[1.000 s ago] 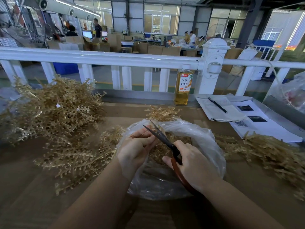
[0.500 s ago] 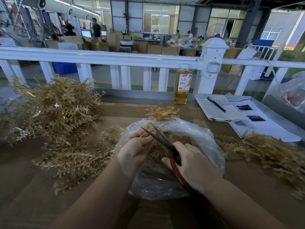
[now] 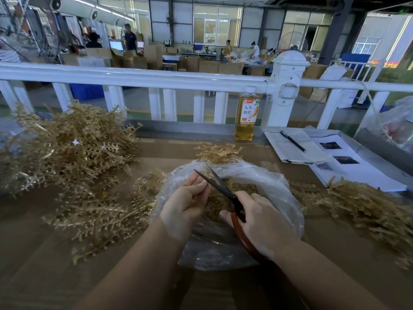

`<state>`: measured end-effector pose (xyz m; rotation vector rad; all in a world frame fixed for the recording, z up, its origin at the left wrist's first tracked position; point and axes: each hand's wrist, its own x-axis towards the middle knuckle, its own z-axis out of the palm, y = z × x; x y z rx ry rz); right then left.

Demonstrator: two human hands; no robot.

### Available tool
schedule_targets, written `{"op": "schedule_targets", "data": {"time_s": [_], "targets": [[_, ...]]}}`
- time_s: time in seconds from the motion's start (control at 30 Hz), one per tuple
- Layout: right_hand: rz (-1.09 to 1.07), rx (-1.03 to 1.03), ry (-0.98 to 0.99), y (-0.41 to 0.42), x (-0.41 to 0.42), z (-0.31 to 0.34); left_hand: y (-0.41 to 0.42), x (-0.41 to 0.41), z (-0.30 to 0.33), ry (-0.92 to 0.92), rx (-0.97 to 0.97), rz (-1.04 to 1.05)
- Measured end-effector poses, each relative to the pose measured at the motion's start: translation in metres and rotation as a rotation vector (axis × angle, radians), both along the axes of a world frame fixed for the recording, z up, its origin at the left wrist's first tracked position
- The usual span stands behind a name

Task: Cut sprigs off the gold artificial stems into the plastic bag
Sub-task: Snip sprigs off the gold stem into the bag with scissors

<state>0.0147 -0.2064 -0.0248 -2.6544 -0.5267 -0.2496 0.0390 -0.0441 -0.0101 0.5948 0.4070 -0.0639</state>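
Observation:
A clear plastic bag lies open on the brown table, with cut gold sprigs heaped inside it. My right hand grips scissors with dark blades and red-brown handles, and the blades stand apart over the bag's mouth. My left hand hovers over the bag's left edge with its fingers pinched together beside the blades; what it pinches is hidden. Gold artificial stems are piled at the left, sprawl beside the bag and lie at the right.
A bottle of amber drink stands at the table's back edge under a white railing. A notebook with a pen and printed sheets lie at the back right. Another plastic bag sits far right.
Hardly anything has moved. The scissor blades have stayed apart over the bag, and my left hand has kept its pinch beside them.

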Motion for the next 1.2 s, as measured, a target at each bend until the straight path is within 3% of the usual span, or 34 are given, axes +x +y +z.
{"op": "schedule_targets", "data": {"time_s": [0.23, 0.5, 1.2], "targets": [[0.045, -0.056, -0.038, -0.004, 0.000, -0.004, 0.003, -0.001, 0.004, 0.106, 0.009, -0.006], [0.036, -0.015, 0.037, 0.000, -0.001, 0.001, -0.004, -0.004, -0.005, -0.027, 0.184, 0.048], [0.001, -0.045, -0.158, 0.003, -0.001, -0.014, -0.007, -0.004, -0.017, -0.150, 0.168, 0.151]]}}
